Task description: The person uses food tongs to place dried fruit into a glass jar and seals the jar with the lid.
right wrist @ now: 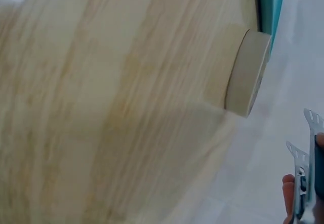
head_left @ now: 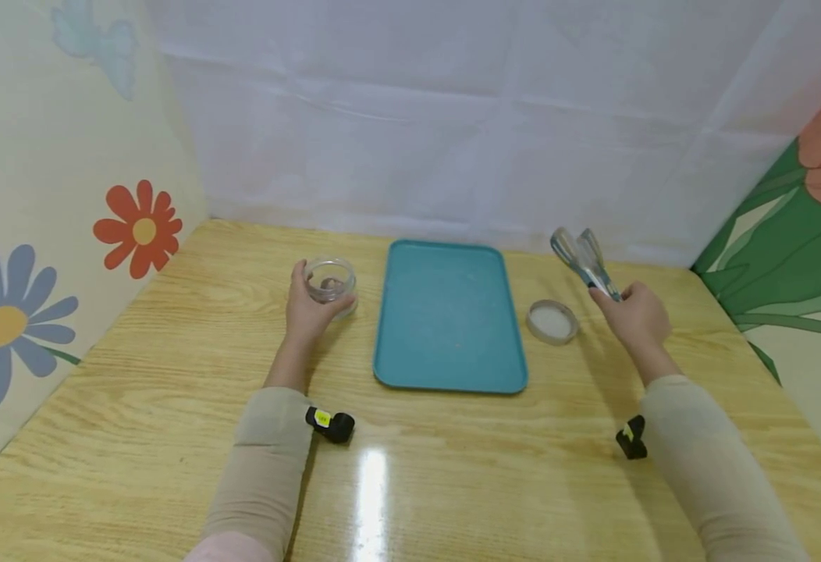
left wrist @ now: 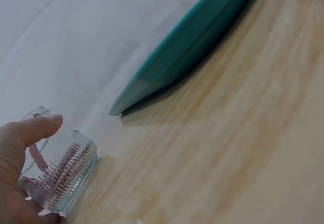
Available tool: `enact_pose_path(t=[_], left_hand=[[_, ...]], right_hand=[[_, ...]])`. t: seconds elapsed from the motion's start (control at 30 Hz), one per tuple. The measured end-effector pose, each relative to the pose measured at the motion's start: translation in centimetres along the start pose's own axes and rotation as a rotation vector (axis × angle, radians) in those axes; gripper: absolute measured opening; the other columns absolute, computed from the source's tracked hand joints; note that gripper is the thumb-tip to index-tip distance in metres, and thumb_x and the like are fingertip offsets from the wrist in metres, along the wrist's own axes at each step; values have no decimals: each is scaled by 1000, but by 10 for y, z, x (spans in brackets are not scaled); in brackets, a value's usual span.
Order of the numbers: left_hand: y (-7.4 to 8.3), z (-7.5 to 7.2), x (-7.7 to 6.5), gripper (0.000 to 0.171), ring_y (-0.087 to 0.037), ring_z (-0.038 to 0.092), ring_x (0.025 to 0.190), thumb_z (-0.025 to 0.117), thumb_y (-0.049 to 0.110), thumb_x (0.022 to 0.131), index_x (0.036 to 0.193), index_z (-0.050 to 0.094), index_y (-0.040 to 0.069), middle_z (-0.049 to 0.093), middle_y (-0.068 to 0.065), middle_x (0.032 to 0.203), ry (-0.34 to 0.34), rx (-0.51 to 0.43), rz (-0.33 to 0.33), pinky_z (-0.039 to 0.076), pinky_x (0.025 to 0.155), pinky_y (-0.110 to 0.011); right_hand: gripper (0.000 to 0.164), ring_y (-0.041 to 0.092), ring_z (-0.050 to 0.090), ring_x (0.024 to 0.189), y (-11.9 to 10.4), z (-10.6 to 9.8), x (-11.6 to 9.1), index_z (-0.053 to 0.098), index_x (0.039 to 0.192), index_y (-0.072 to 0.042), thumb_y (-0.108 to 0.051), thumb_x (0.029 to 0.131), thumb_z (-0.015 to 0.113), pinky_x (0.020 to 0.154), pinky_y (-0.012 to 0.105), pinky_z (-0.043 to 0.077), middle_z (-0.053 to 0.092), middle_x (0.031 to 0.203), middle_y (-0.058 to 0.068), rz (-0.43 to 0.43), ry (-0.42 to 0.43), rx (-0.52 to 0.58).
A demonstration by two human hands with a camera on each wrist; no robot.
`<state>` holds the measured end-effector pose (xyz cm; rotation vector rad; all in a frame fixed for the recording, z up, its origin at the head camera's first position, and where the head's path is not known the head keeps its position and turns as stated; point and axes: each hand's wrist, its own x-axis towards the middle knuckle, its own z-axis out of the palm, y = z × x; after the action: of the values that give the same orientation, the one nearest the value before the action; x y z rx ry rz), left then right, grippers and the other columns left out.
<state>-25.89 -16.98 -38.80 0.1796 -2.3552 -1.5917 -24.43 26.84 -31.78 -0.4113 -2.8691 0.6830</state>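
My left hand [head_left: 305,311] grips a clear glass jar [head_left: 340,273] on the left of the table, thumb on the near side and fingers round the far side. Through its ribbed wall in the left wrist view, the jar [left wrist: 71,171] shows some pinkish-brown pieces. Off to the right, my right hand [head_left: 638,316] holds metal tongs [head_left: 582,254] with dark blue grips above the table, their two heads spread apart and pointing away from me. Nothing sits between the tong heads. Below and left of them lies a round, shallow lid [head_left: 552,321] with a pale inside.
A blue-green rectangular tray [head_left: 449,316] lies in the middle of the wooden table [head_left: 143,437], between the jar and the lid. A white cloth [head_left: 410,117] hangs along the back edge. Flower-patterned panels [head_left: 24,179] stand at both sides.
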Motion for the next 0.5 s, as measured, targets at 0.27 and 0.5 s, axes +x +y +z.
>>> enact_pose_path(t=[0.27,0.5], left_hand=[[1,-1,-1,97,-31,26,120,75,26,66,138,12,16,27,-16,134,-3,-13,-3,23,95,-42],[1,-1,-2,97,-31,25,120,75,26,66,138,11,16,26,-16,134,-11,-24,6,23,95,-42]], right_hand=[[62,20,43,51,14,4,4,46,84,3,-58,78,44,43,30,34,49,71,14,43,-34,-20],[54,18,40,46,20,7,6,43,77,0,-54,81,42,40,29,31,45,61,9,84,-50,-37]])
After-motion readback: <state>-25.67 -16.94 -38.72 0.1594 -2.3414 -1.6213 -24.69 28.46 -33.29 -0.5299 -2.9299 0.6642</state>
